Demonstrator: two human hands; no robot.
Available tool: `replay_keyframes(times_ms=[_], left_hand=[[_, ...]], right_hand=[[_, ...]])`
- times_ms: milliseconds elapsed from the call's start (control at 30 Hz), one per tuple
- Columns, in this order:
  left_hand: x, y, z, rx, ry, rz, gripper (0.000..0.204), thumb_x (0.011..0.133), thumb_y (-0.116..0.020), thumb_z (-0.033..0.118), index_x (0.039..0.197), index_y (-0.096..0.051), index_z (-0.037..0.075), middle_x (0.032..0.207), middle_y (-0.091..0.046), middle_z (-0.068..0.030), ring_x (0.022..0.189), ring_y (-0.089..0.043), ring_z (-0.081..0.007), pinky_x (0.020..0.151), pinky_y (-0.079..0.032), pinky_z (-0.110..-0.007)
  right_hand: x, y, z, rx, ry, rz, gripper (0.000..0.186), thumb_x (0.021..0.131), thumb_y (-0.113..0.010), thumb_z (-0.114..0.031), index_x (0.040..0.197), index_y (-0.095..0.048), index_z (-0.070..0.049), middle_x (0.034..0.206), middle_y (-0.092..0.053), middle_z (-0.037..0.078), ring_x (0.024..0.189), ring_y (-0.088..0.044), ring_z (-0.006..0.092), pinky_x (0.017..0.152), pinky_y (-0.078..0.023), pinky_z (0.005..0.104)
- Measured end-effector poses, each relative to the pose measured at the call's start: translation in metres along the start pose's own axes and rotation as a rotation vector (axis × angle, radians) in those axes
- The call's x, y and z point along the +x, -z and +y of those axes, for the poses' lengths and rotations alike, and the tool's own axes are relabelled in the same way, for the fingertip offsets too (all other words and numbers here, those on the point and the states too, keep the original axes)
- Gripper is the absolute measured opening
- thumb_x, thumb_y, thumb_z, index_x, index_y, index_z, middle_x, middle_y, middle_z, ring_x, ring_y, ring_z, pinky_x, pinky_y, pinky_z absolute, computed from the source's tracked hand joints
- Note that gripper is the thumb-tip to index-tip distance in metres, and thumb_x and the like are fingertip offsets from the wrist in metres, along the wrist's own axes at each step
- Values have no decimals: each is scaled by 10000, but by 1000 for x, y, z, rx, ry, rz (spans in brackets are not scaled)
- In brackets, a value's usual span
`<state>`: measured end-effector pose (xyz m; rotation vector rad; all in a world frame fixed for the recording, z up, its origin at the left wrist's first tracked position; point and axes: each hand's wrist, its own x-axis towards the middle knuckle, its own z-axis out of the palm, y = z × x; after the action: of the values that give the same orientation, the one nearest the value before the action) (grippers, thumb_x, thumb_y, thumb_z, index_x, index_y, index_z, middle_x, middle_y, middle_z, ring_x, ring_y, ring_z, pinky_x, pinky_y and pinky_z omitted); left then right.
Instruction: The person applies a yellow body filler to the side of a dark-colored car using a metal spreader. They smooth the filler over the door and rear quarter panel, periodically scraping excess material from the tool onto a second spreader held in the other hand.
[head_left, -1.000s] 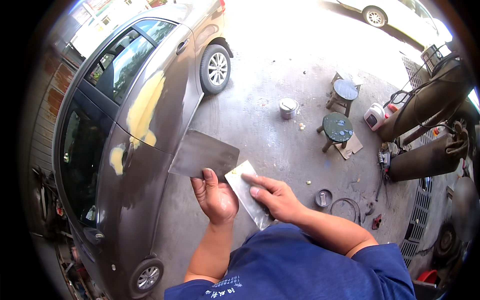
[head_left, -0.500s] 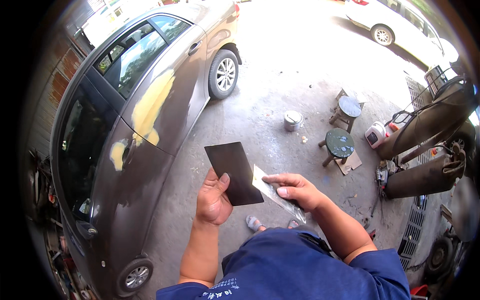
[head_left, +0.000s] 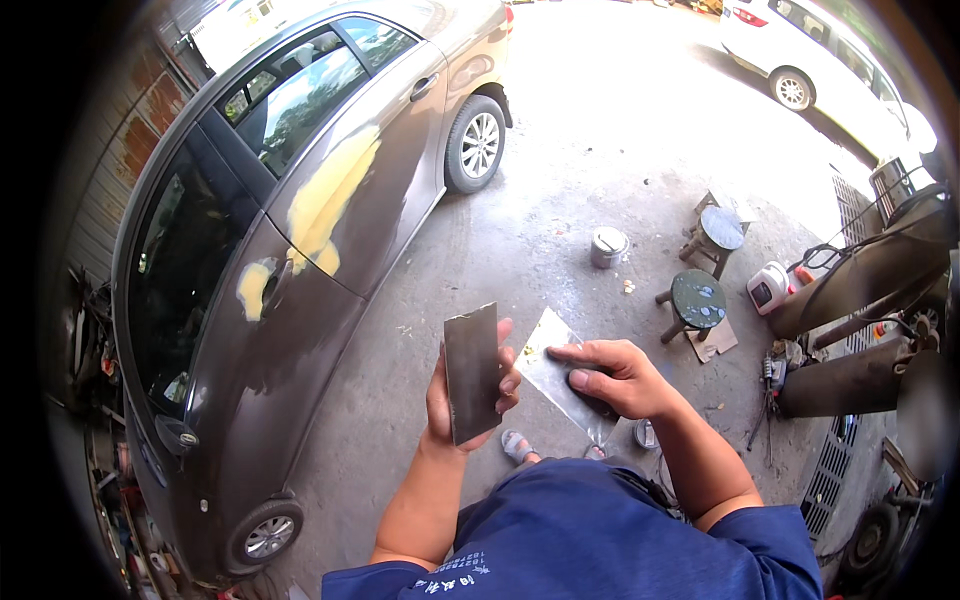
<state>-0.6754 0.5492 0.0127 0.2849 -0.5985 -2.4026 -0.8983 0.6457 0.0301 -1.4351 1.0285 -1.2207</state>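
My left hand [head_left: 440, 408] grips a dark grey rectangular sheet [head_left: 472, 378], held upright in front of my chest. Its thumb side shows on the left edge and fingertips curl round the right edge. Close beside it, my right hand [head_left: 625, 380] pinches a clear plastic sheet or bag [head_left: 550, 375] between thumb and fingers. Yellowish bits lie on the plastic near its upper end. A dark shape shows below the right thumb, too hidden to name. The two held things are apart.
On the left stands a brown car [head_left: 330, 290] with yellow filler [head_left: 335, 195] on its doors. Ahead are a can [head_left: 608, 247], a blue-topped stool [head_left: 721, 228] and a green stool [head_left: 698, 298]. At right are a white jug [head_left: 769, 288] and large cylinders [head_left: 840, 385].
My left hand has turned the dark sheet more upright, and it now looks narrower, with fingertips round its right edge. The plastic in my right hand shows more of its face.
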Motion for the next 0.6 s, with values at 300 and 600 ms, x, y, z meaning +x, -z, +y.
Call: replay_keyframes(times_ms=[300, 600], left_hand=[[-11, 12, -8, 85, 54, -118, 704, 968, -342, 576, 1390, -384, 15, 1192, -581, -139, 964, -593, -255, 761, -506, -360], [-16, 21, -1, 347, 129, 71, 691, 982, -303, 560, 1367, -405, -5, 1147, -607, -197, 911, -666, -294, 824, -548, -401]], right_hand=[[17, 4, 17, -303, 98, -57, 375, 867, -614, -122, 1242, -627, -121, 764, -600, 141, 701, -603, 275, 670, -475, 358], [40, 0, 6, -431, 201, -252, 402, 862, -630, -101, 1259, -623, -164, 770, -608, 129, 682, -608, 277, 627, -480, 349]])
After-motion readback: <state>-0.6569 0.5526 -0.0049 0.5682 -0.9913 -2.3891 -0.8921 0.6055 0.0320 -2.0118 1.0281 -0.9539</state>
